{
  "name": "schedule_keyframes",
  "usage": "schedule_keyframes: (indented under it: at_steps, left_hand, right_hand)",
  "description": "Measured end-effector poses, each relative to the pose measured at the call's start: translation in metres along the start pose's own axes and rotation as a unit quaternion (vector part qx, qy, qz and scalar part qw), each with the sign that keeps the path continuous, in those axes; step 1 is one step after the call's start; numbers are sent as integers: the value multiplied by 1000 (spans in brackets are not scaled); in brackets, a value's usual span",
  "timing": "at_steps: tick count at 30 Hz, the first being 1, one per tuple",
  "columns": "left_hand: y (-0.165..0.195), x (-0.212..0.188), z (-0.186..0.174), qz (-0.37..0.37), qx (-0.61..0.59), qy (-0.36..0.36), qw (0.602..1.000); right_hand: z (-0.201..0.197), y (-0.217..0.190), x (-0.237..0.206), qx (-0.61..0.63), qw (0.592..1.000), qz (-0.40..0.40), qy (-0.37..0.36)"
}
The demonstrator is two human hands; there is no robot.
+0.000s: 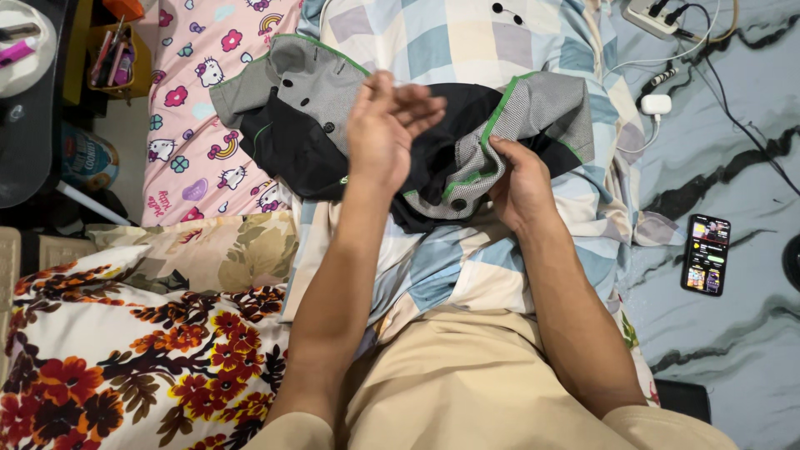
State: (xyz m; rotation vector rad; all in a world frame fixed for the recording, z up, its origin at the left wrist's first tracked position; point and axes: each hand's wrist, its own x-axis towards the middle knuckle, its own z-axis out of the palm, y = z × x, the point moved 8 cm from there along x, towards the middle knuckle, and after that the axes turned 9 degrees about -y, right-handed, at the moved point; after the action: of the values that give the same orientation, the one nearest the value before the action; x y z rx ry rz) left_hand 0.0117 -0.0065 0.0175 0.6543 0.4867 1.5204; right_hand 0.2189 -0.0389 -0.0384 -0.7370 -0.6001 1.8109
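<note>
- Beige-trousered lap [467,383] sits nearest, forearms reaching over it
- Right hand [518,185] pinches the grey, green-trimmed garment [333,92], steadying its fold mid-blanket [467,42]
- Left hand [385,133] lies flat, fingers loosely spread, smoothing cloth

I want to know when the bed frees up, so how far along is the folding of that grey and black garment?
Early on. The grey and black garment lies bunched on the checked sheet, with one side turned in. The right hand grips its green-edged fold; the left hand is raised open above it. Flattening and squaring it up look left.
</note>
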Motion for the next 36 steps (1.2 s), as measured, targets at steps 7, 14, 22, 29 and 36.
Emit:
schedule_keyframes:
  at_steps: [7, 14, 22, 29, 36]
  left_hand:
    - [80, 2, 2, 120, 49, -45, 991]
    - [90, 15, 6, 135, 112, -43, 984]
    - [106, 28, -13, 185, 111, -5, 976]
    - [205, -2, -55, 330, 147, 41, 931]
    - [170, 10, -32, 347, 291, 54, 890]
  right_hand:
    - [9, -12, -2, -95, 994, -33, -43]
    - [10, -14, -1, -108, 991, -72, -14]
    - [-3, -26, -5, -118, 990, -77, 28]
    - [-18, -33, -5, -78, 991, -82, 74]
    - [-6, -28, -1, -38, 996, -76, 31]
